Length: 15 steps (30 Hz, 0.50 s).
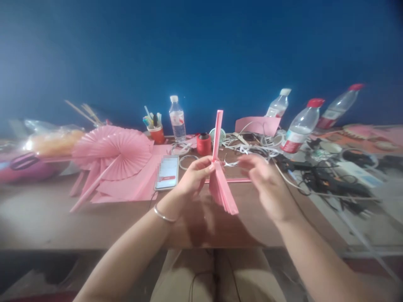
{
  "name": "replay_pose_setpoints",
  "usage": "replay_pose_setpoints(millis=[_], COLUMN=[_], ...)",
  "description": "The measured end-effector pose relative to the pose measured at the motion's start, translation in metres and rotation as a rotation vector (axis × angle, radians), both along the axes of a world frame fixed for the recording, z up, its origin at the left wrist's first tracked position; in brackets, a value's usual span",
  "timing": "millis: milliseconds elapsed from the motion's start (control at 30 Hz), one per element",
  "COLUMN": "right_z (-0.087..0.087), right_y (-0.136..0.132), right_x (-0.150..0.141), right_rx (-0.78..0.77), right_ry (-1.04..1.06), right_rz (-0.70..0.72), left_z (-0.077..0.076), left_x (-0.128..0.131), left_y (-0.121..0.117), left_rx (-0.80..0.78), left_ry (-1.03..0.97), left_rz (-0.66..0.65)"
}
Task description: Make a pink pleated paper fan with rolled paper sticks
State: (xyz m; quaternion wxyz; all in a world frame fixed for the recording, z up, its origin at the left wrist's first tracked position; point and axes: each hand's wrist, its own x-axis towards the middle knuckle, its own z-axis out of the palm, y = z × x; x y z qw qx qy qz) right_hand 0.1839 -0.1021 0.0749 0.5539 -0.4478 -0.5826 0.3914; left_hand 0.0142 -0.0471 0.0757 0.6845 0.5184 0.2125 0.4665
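Note:
My left hand [197,175], with a silver bangle at its wrist, pinches a pleated strip of pink paper [224,191] around its middle. Above the fingers the folds stand up in a narrow stack; below them they fan out slightly toward me. To the right of the paper my right hand [267,184] hovers apart from it, blurred by motion. Its fingers look loosely spread, and I see nothing in them. A red spool of thread [204,144] stands just behind the left hand. Beneath the hands a thin pink strip [229,180] lies on the brown table [135,226].
Finished pink paper fans [119,155] and pink sheets [126,191] lie left, near a phone [166,173]. Behind are a pen cup [156,133] and a water bottle [178,121]. Tangled white cables [245,144], a red-capped bottle [300,128] and black cords [333,178] lie right.

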Motion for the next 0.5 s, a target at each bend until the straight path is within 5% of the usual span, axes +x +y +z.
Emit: replay_pose_setpoints(millis=[167, 367, 500], right_z=[0.011, 0.002, -0.021], right_y=[0.013, 0.034, 0.042], right_x=[-0.016, -0.028, -0.031], right_rx=[-0.170, -0.262, -0.306], right_ry=[0.126, 0.292, 0.376], right_rz=[0.391, 0.412, 0.371], left_z=[0.016, 0.012, 0.007], left_x=[-0.002, -0.012, -0.030], left_y=[-0.012, -0.004, -0.025], left_rx=[0.104, 0.033, 0.192], left_ry=[0.004, 0.202, 0.254], left_rz=[0.133, 0.165, 0.561])
